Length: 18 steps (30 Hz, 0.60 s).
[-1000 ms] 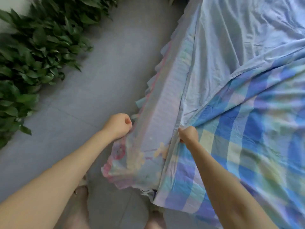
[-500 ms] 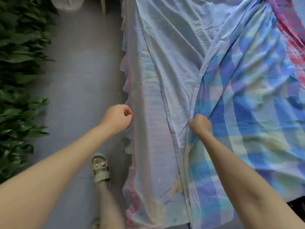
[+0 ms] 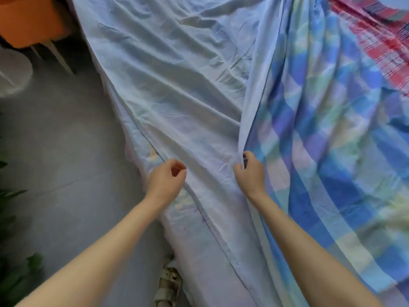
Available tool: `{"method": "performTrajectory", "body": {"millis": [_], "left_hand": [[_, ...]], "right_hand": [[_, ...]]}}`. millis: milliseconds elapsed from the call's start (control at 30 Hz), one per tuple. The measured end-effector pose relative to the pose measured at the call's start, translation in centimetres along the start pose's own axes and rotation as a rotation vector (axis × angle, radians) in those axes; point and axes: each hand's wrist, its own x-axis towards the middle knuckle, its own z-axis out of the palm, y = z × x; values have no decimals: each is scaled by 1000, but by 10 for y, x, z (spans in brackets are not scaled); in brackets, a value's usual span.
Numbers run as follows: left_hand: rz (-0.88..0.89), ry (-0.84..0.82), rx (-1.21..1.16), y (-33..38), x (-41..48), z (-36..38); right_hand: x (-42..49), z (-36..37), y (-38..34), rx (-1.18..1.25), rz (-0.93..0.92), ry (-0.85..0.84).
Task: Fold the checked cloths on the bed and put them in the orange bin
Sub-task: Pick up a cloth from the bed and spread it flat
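A large blue checked cloth [image 3: 332,134] lies spread over the right half of the bed. My right hand [image 3: 251,173] pinches its left edge, which is bunched into a fold there. My left hand [image 3: 166,180] is curled into a fist over the pale blue bed sheet [image 3: 177,74] near the bed's left edge, and I see nothing in it. A red checked cloth [image 3: 380,47] lies rumpled at the far right of the bed. The orange bin [image 3: 28,18] stands on the floor at the upper left, beside the bed.
Grey floor [image 3: 66,162] runs along the bed's left side. Green plant leaves [image 3: 13,273] line the left border. A white round object [image 3: 13,74] sits below the bin. My sandalled foot [image 3: 169,286] stands next to the bed.
I have moved along the bed's side, so the orange bin and red cloth came into view. My right hand keeps its pinch on the blue cloth's edge; my left fist moved over the sheet.
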Motion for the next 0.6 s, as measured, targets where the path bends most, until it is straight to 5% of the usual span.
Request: {"method": "performTrajectory", "body": {"millis": [133, 433, 600], "left_hand": [[144, 54, 7, 50, 44, 16], [523, -167, 667, 119, 153, 87], [429, -310, 827, 132, 203, 113]], "right_hand": [[-63, -1, -30, -11, -242, -233], [-45, 10, 2, -47, -83, -711], [-20, 8, 11, -33, -20, -804]]}}
